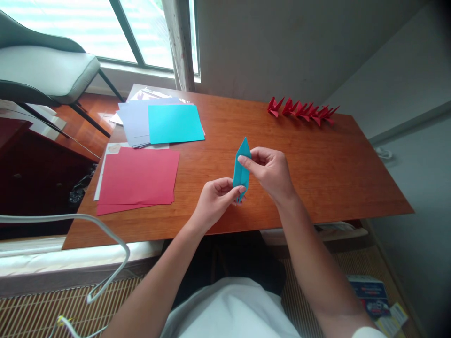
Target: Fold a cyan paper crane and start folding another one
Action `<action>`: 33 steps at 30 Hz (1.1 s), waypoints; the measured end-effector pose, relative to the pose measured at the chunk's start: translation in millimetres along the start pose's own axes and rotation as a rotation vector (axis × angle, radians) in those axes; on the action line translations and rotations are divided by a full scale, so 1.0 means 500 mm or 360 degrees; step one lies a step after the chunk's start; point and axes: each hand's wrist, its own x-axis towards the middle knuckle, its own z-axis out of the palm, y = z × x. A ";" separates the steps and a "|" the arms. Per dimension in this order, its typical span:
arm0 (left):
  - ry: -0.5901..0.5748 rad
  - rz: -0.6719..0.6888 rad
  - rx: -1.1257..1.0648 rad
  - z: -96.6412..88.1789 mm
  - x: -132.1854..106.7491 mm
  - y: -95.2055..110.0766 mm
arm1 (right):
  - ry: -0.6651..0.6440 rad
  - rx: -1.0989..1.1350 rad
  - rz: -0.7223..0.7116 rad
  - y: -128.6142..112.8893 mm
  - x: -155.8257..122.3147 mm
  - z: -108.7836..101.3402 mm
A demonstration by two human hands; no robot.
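A narrow folded piece of blue paper (241, 170), pointed at its top, is held upright above the front part of the wooden table. My left hand (220, 199) pinches its lower end between thumb and fingers. Higher up, my right hand (271, 169) grips the right side, its thumb pressed on the near face. Parts of the paper's lower tip and back are hidden by my fingers.
Red paper sheets (139, 176) lie at the table's left, with a blue sheet (176, 123) on pale sheets behind them. Several red folded paper figures (305, 111) stand in a row at the back right. A chair (52, 70) is by the window.
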 end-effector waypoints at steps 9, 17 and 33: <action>-0.0124 -0.0113 0.0058 0.003 -0.007 -0.013 | 0.0433 0.0152 -0.0055 0.018 0.021 -0.019; 0.0046 0.0111 -0.0117 -0.003 -0.006 -0.002 | 0.0171 0.0179 0.0033 0.007 -0.005 -0.024; 0.0051 -0.0007 -0.0083 -0.007 -0.008 -0.001 | -0.0049 0.0200 0.0132 0.022 -0.039 0.016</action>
